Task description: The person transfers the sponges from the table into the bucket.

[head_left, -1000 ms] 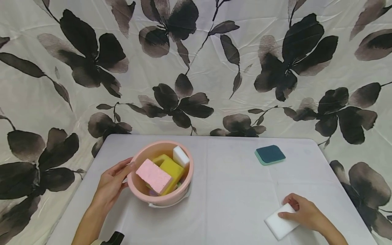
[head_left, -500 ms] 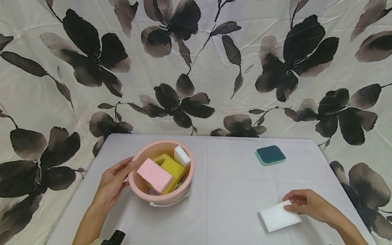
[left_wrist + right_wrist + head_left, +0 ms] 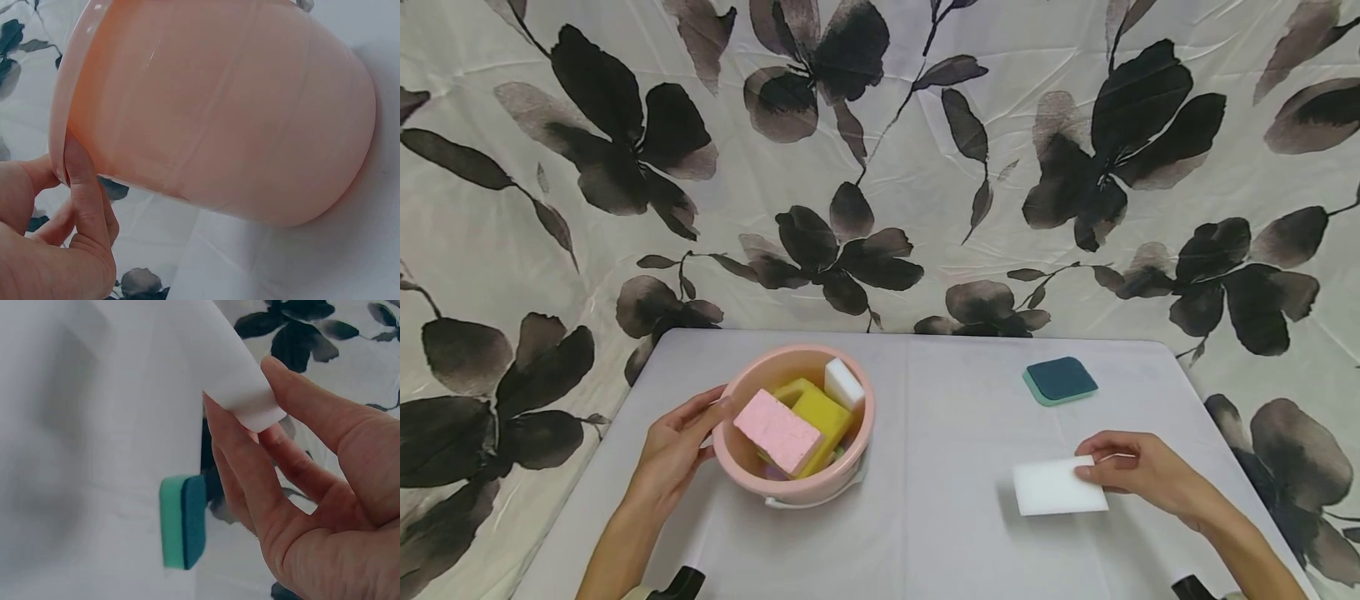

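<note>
My left hand (image 3: pixel 673 450) pinches the rim of a pink bucket (image 3: pixel 741 467) at the left of the table; the left wrist view shows thumb and fingers on either side of the rim. Inside the bucket lie a pink sponge (image 3: pixel 778 431), a yellow sponge (image 3: pixel 826 417) and a small white block (image 3: pixel 844 383). Lower things in it are mostly hidden. On the right, my right hand (image 3: pixel 1142 471) holds a white rectangular sponge (image 3: pixel 1052 489) by one end, between thumb and fingers, raised above the table with its shadow beneath.
A teal sponge with a dark blue top (image 3: pixel 1062 380) lies at the back right of the white table (image 3: pixel 955 433). The bucket's white handle (image 3: pixel 816 502) hangs down at its front. Behind the table hangs a flowered cloth (image 3: pixel 925 208).
The right hand has lifted the white sponge off the table and carried it away from the front edge and slightly left. The left hand and bucket have stayed in place.
</note>
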Available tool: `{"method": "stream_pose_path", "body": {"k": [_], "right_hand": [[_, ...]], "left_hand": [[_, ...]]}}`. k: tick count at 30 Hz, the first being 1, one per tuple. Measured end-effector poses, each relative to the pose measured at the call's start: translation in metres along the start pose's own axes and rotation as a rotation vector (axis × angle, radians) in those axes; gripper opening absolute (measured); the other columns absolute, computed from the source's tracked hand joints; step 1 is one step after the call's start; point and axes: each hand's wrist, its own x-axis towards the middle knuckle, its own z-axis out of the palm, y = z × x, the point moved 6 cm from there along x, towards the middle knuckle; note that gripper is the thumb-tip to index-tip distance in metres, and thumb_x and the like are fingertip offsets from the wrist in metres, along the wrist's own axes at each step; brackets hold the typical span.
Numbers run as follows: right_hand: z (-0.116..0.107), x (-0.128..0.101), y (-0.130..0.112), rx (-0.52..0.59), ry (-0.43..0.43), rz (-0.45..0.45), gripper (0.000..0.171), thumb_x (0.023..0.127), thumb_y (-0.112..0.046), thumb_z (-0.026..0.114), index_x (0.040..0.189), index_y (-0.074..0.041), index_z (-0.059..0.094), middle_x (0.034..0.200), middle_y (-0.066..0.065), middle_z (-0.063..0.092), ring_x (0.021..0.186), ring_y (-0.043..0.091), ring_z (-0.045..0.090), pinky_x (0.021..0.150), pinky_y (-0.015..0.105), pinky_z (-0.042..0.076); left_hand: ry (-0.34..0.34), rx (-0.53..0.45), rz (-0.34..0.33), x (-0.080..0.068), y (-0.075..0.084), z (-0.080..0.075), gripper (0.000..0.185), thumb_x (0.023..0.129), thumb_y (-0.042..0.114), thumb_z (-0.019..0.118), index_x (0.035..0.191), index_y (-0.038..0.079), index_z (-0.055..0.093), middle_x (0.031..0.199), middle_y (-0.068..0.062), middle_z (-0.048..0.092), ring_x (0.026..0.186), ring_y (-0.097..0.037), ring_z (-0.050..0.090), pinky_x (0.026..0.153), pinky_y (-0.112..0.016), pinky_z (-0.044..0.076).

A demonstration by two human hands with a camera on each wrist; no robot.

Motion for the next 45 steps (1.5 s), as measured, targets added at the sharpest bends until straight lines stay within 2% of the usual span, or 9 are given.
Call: {"method": "stream_pose_path", "body": {"k": [4, 10, 16, 25, 33, 45], "right_hand": [[0.000, 0.005, -0.015, 0.002, 0.031, -0.049, 0.047, 0.092, -0.024, 0.079, 0.125, 0.006, 0.063, 0.105, 0.014, 0.065, 0.092, 0.021, 0.066, 0.078, 0.031, 0.061], [-0.001, 0.012, -0.036, 0.017, 0.095, -0.115, 0.046, 0.092, -0.024, 0.079, 0.124, 0.005, 0.064, 0.110, 0.016, 0.066, 0.091, 0.018, 0.067, 0.078, 0.030, 0.061], [-0.001, 0.017, -0.055, 0.039, 0.149, -0.161, 0.042, 0.092, -0.023, 0.080, 0.122, 0.003, 0.066, 0.109, 0.016, 0.066, 0.089, 0.016, 0.068, 0.077, 0.030, 0.061], [0.008, 0.027, -0.083, 0.132, 0.159, -0.205, 0.045, 0.091, -0.024, 0.081, 0.123, 0.004, 0.065, 0.107, 0.013, 0.072, 0.093, 0.014, 0.072, 0.082, 0.031, 0.061], [0.019, 0.042, -0.113, 0.204, 0.156, -0.255, 0.044, 0.090, -0.024, 0.082, 0.122, 0.002, 0.065, 0.103, 0.007, 0.074, 0.092, 0.014, 0.071, 0.086, 0.034, 0.061], [0.044, 0.059, -0.161, 0.236, 0.129, -0.329, 0.042, 0.090, -0.023, 0.083, 0.121, 0.000, 0.066, 0.113, 0.015, 0.069, 0.096, 0.017, 0.071, 0.088, 0.036, 0.060]], "left_hand": [[0.001, 0.004, -0.004, 0.000, 0.000, 0.000, 0.080, 0.091, 0.053, 0.073, 0.155, 0.013, 0.045, 0.140, 0.004, 0.058, 0.105, 0.003, 0.064, 0.085, -0.021, 0.057], [0.006, 0.020, -0.017, -0.001, 0.000, 0.000, 0.083, 0.091, 0.055, 0.072, 0.156, 0.014, 0.043, 0.155, -0.009, 0.047, 0.104, 0.004, 0.063, 0.086, -0.020, 0.057], [0.009, 0.020, -0.019, 0.000, -0.001, 0.000, 0.083, 0.091, 0.056, 0.072, 0.156, 0.014, 0.043, 0.156, -0.010, 0.046, 0.104, 0.003, 0.063, 0.086, -0.020, 0.057], [0.000, 0.000, 0.003, 0.000, -0.002, 0.000, 0.080, 0.091, 0.053, 0.073, 0.155, 0.013, 0.046, 0.151, -0.007, 0.051, 0.105, 0.001, 0.064, 0.085, -0.022, 0.058], [0.006, 0.004, -0.004, 0.000, -0.001, 0.000, 0.079, 0.092, 0.053, 0.072, 0.156, 0.013, 0.045, 0.156, -0.011, 0.047, 0.105, 0.002, 0.064, 0.086, -0.021, 0.057], [0.002, -0.001, -0.001, -0.001, -0.001, -0.001, 0.079, 0.092, 0.053, 0.073, 0.155, 0.013, 0.046, 0.151, -0.008, 0.052, 0.105, 0.000, 0.064, 0.085, -0.021, 0.058]]}}
